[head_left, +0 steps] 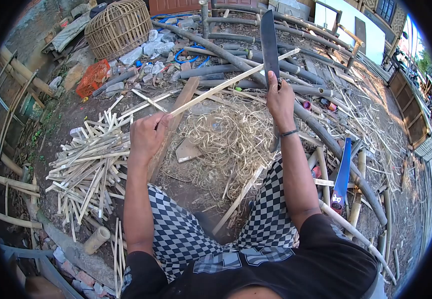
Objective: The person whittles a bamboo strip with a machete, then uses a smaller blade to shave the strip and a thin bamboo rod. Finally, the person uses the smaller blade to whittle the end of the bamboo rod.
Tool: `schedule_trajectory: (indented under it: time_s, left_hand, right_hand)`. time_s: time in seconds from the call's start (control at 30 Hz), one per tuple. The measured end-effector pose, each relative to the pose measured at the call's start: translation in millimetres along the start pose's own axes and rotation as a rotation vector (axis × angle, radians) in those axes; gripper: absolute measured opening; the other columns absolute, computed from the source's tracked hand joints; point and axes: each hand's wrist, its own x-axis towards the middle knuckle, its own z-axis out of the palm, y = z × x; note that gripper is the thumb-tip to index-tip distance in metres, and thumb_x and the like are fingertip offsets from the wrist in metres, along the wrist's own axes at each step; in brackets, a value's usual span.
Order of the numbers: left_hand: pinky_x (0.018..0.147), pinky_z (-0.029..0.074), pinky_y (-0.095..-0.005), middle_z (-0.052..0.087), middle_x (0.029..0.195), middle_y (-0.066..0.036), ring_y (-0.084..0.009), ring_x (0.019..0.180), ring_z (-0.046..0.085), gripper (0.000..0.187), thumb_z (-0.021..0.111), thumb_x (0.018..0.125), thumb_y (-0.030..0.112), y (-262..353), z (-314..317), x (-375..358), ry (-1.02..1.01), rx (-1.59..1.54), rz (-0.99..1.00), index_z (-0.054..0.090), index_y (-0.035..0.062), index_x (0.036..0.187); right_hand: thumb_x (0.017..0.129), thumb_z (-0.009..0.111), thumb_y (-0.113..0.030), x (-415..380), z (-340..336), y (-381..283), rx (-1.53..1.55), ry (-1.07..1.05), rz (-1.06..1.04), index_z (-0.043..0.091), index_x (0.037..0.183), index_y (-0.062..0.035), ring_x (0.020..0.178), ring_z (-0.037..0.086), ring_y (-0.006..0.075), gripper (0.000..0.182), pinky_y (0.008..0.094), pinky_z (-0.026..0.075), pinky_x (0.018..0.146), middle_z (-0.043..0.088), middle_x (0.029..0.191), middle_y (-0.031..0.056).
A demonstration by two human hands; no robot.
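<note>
While the right hand (280,97) is fisted around the handle of a long machete (270,45), blade raised and pointing away from the body, the left hand (147,135) pinches the near end of a thin bamboo strip (236,78) between thumb and fingers. The strip runs diagonally up and right, and its far end passes just beside the blade; whether they touch cannot be told from this view.

Risks as judged from here:
- Left fingers sit on the same strip the blade works. If the edge runs down the grain, a split could carry it toward that hand.
- The strip is long, thin and held at one end only. It may flex or twist under the blade, causing a glancing cut.
- Both knees in checked trousers (271,209) flank the work zone, so a deflected downstroke lands near the legs.
- The wooden board (168,130) under the left hand looks narrow, giving poor support.
- Curled shavings (233,137) cover the ground between the legs, and a pile of cut splints (89,167) lies to the left. Footing and sharp ends are a hazard.
- A blue-handled saw (341,174) lies by the right leg, within kick range.
</note>
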Motion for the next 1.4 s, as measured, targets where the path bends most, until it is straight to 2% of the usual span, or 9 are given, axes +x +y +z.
schedule_trajectory:
  time_s: [0.13,0.33,0.47,0.7,0.83,0.9,1.1,1.23,1.4]
  left_hand:
    - [0.051,0.046,-0.0433,0.063,0.061,-0.01,-0.0332,0.058,0.064,0.024,0.065,0.097,0.03,-3,-2,-2,0.107,0.158,0.097,0.068,0.01,0.085]
    - [0.045,0.042,-0.04,0.058,0.057,-0.007,-0.0282,0.049,0.061,0.02,0.069,0.093,0.028,8,2,0,0.234,0.293,0.236,0.066,0.0128,0.081]
    - [0.045,0.043,-0.0386,0.059,0.057,-0.006,-0.0262,0.048,0.06,0.018,0.072,0.09,0.026,-1,-2,-1,0.319,0.277,0.231,0.066,0.0129,0.08]
    - [0.045,0.043,-0.0352,0.06,0.06,-0.003,-0.0218,0.048,0.06,0.02,0.075,0.088,0.029,-1,0,-2,0.317,0.381,0.241,0.066,0.0138,0.079]
    - [0.045,0.043,-0.0351,0.06,0.06,-0.004,-0.0228,0.048,0.06,0.019,0.074,0.089,0.028,7,0,-4,0.373,0.335,0.26,0.067,0.0137,0.08]
    - [0.045,0.042,-0.0364,0.06,0.059,-0.005,-0.0237,0.048,0.059,0.015,0.074,0.089,0.026,17,8,1,0.357,0.32,0.249,0.069,0.0143,0.081]
    - [0.045,0.042,-0.0381,0.057,0.056,-0.006,-0.0247,0.046,0.057,0.015,0.074,0.089,0.027,4,9,4,0.35,0.252,0.212,0.07,0.0149,0.081]
    - [0.045,0.04,-0.0382,0.053,0.052,-0.006,-0.0254,0.045,0.056,0.016,0.074,0.09,0.028,27,15,7,0.332,0.317,0.237,0.071,0.0146,0.081]
    - [0.045,0.039,-0.0379,0.053,0.051,-0.005,-0.0242,0.045,0.056,0.018,0.073,0.091,0.029,11,10,6,0.342,0.292,0.192,0.071,0.0136,0.082]
  right_hand:
    - [0.101,0.048,-0.06,-1,-9,-8,-0.042,0.003,0.003,0.061,0.075,0.0016,0.055,0.065,0.0222,0.068,0.0396,0.048,0.055,0.062,0.059,0.0109]
    - [0.102,0.052,-0.049,-27,11,-25,-0.152,-0.186,-0.043,0.069,0.089,0.004,0.086,0.066,0.0488,0.057,0.0547,0.05,0.076,0.068,0.082,0.0292]
    - [0.102,0.051,-0.052,3,-14,-38,0.072,-0.178,0.132,0.068,0.088,0.0048,0.088,0.065,0.0505,0.061,0.0557,0.049,0.079,0.067,0.083,0.0304]
    - [0.101,0.051,-0.053,-18,9,-34,-0.063,-0.326,-0.001,0.068,0.085,0.0042,0.085,0.066,0.05,0.062,0.0543,0.05,0.076,0.067,0.079,0.0297]
    - [0.102,0.051,-0.052,1,-6,-43,0.123,-0.241,0.218,0.066,0.082,0.0049,0.08,0.066,0.0491,0.062,0.0542,0.05,0.07,0.066,0.074,0.0286]
    - [0.101,0.052,-0.052,-27,11,-45,0.019,-0.257,-0.02,0.067,0.084,0.0047,0.081,0.066,0.0491,0.061,0.0536,0.05,0.071,0.066,0.074,0.0289]
    - [0.101,0.052,-0.053,-9,2,-46,0.13,-0.236,0.139,0.068,0.084,0.0039,0.078,0.066,0.0475,0.061,0.0538,0.048,0.072,0.066,0.074,0.0267]
    - [0.102,0.051,-0.052,-42,22,-44,-0.049,-0.237,-0.117,0.067,0.083,0.0041,0.073,0.065,0.0468,0.061,0.05,0.05,0.07,0.065,0.07,0.0253]
    - [0.101,0.051,-0.055,-23,13,-47,0.14,-0.294,0.088,0.067,0.079,0.003,0.064,0.069,0.0348,0.064,0.0465,0.051,0.064,0.065,0.063,0.0188]
